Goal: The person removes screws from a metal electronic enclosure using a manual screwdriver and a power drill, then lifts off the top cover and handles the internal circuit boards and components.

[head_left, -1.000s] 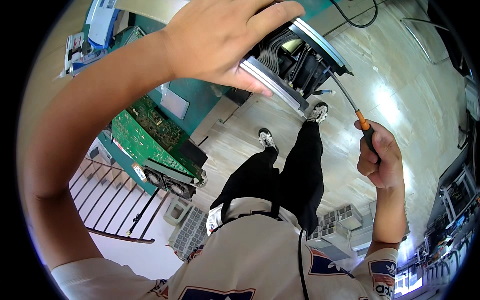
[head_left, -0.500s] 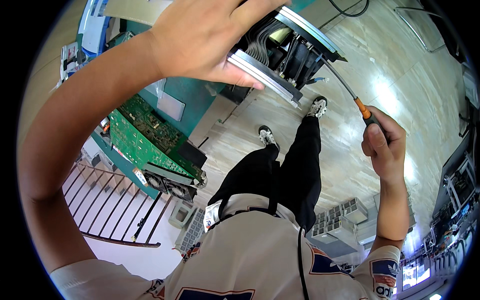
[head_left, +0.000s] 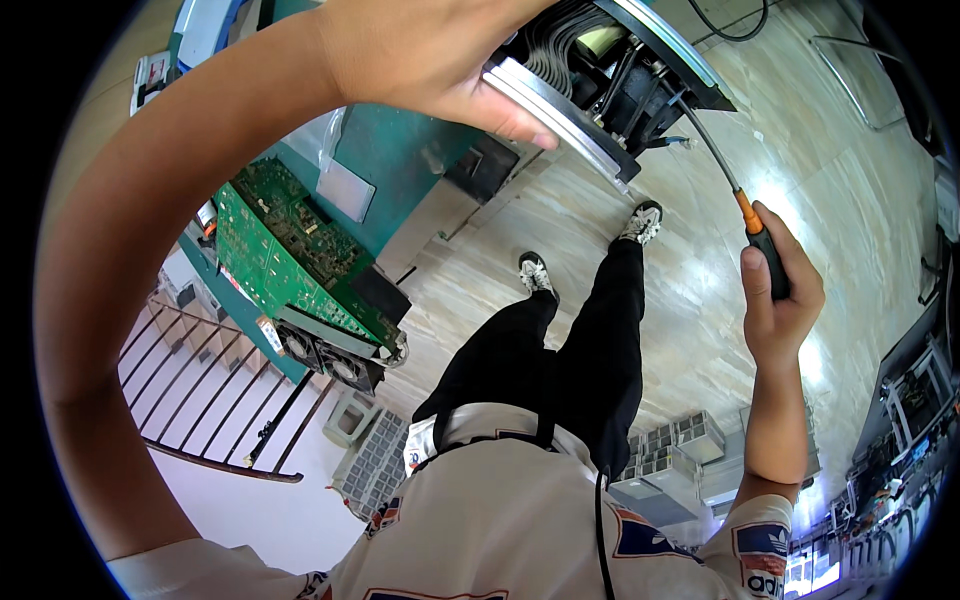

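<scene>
Screwdriver (head_left: 748, 215) in R fingers (head_left: 797, 248), @ blk unit (head_left: 625, 95)

Unit (head_left: 612, 85) sits upper centre, left hand (head_left: 425, 60) on its left side. Screwdriver (head_left: 743, 205) in right hand (head_left: 790, 300), right of unit, tip end at unit. Workbench (head_left: 405, 150) left; circuit boards (head_left: 280, 245) on it, fans (head_left: 330, 352) at boards' near end. Railing (head_left: 225, 395) lower left, below bench.

Left arm (head_left: 110, 310) bent sharply at the elbow (head_left: 75, 370), forearm (head_left: 190, 160) angled up and across to upper middle; left hand (head_left: 420, 55) back toward camera, left thumb (head_left: 515, 118) extended rightward, fingertips hidden. Right forearm (head_left: 778, 430) near vertical; right hand (head_left: 793, 315) closed, fingers (head_left: 789, 233) curled, right thumb (head_left: 757, 290) pointing up.
</scene>
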`<state>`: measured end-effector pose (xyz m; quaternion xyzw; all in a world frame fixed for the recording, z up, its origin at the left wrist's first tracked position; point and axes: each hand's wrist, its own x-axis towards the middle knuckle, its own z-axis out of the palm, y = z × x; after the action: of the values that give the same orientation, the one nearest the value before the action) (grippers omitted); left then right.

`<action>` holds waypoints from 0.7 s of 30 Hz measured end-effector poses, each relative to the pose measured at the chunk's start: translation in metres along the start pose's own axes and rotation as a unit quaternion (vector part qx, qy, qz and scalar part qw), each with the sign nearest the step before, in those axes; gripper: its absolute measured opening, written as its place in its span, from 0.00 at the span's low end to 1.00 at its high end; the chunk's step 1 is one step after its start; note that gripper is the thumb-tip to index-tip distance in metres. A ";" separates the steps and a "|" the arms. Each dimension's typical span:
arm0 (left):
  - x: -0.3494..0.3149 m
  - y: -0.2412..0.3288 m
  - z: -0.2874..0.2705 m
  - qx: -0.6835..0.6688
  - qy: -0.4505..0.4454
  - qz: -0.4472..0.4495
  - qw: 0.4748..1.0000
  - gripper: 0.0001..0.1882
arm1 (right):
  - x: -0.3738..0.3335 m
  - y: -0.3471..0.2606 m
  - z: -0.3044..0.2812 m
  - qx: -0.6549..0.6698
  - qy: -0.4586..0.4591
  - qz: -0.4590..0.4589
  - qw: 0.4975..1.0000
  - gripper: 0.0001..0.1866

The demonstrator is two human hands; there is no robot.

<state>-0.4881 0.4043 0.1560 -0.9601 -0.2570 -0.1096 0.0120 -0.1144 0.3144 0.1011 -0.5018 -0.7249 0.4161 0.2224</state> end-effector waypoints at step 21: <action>0.000 -0.001 0.003 -0.001 0.008 -0.008 1.000 0.54 | 0.013 0.003 -0.028 0.279 -0.094 0.160 0.942 0.25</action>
<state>-0.4873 0.4054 0.1528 -0.9571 -0.2645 -0.1174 0.0124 -0.0972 0.3369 0.1132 -0.4878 -0.5074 0.6770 0.2152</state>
